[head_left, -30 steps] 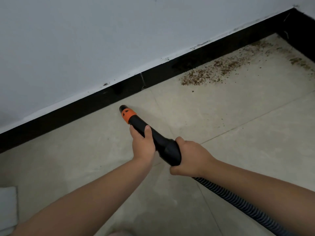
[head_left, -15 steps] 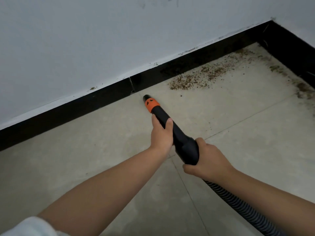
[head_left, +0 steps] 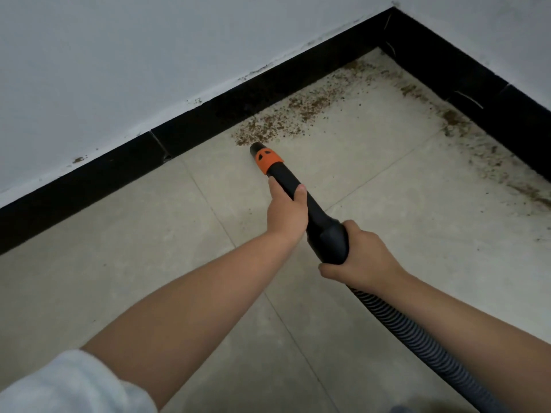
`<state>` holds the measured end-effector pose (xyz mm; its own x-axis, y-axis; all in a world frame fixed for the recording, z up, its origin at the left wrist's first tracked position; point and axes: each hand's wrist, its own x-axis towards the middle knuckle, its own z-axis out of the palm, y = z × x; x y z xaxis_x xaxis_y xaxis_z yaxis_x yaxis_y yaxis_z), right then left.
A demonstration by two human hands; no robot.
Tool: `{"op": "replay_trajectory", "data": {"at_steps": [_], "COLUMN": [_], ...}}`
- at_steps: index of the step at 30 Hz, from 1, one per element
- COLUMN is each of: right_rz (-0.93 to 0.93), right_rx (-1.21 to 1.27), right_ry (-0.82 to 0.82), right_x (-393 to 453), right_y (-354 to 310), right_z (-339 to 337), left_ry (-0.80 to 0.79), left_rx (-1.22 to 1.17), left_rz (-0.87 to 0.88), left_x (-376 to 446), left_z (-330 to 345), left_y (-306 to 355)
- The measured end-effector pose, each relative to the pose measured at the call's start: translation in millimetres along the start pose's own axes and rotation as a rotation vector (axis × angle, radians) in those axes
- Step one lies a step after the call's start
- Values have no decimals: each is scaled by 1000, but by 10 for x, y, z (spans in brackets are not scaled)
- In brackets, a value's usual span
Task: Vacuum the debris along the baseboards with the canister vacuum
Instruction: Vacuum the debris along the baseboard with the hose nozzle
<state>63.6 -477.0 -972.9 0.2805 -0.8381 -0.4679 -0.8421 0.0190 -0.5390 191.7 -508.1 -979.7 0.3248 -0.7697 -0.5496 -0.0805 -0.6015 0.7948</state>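
While the nozzle [head_left: 258, 149] sits at the near edge of the debris [head_left: 286, 122], I judge the step in hand to be the start of a suction pass along the far baseboard [head_left: 190, 135]. My left hand [head_left: 287, 213] is wrapped around the black wand [head_left: 286, 181] just behind its orange collar [head_left: 267, 160], thumb over the top. My right hand [head_left: 362, 257] grips the thicker rear handle [head_left: 329, 241], fingers curled beneath it, where the ribbed hose [head_left: 417, 332] joins and trails off toward the lower right corner of the view.

Position: the wand lies over the tiled floor [head_left: 119, 248], roughly mid-frame. Whether the mouth touches the tile I cannot tell.

Orientation: the long axis runs from lower right to upper left, from my right hand up toward the baseboard, tilted down so that the mouth points at the floor just short of the wall. The nozzle faces the left end of the brown scatter.

Remaining work, as judged from the floor: a dense band of grit hugs the far baseboard and runs right into the corner [head_left: 384, 50], and a second, thinner trail [head_left: 489, 162] follows the right-hand baseboard [head_left: 477, 81] back toward me. The floor left of the nozzle appears free of grit.

Next move, in my assessment: advance the mouth rightward through the band, keeping it low and close to the skirting, then turn at the corner. The hose needs slack for that reach.
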Motion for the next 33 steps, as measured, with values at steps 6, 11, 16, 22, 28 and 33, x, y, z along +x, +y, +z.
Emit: {"op": "replay_trajectory", "data": {"at_steps": [6, 11, 16, 22, 28, 33], "right_rz": [-69, -93, -108, -82, -101, -92], "right_rx": [-9, -6, -53, -99, -81, -84], "right_ry": [-35, -79, -120, -100, -105, -114], "right_x": [284, 435, 525, 623, 741, 724], "right_y": [-134, -233, -214, -251, -361, -291], "right_z": [3, 56, -24, -207, -174, -174], "left_ry": [62, 65, 46, 27, 59, 48], "left_rx": [-43, -59, -25, -1, 10, -11], "left_rz": [-63, -121, -134, -109, -113, -106], "left_x": [245, 381, 478, 601, 777, 760], "left_z": [-159, -289, -319, -251, -329, -291], "left_y": [74, 139, 216, 389, 435, 380]}}
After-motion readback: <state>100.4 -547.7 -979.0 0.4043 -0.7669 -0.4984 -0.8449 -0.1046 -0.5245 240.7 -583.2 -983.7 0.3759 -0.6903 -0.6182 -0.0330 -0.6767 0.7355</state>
